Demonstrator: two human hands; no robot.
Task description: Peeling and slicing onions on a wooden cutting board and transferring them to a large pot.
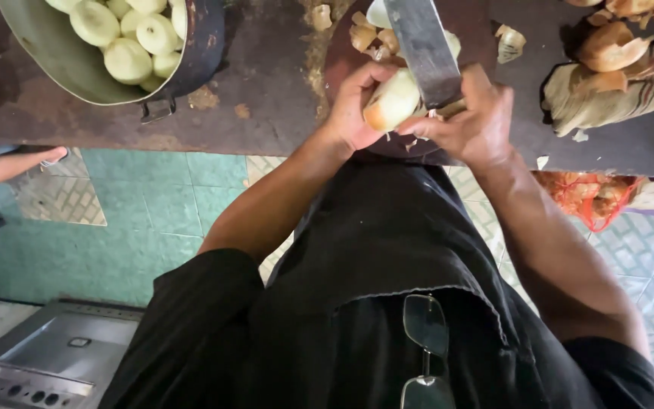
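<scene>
Left hand clamped round a half-peeled onion over the round chopping board at the bench's near edge, right hand gripping a broad cleaver against it; pot of peeled onions far left.

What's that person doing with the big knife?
The person is peeling an onion. Their left hand holds it over a round cutting board, and their right hand works a wide knife against it. Bits of onion skin lie on the board. A big metal pot to the left is full of peeled onions, and unpeeled ones sit on a sack at the right.
</scene>
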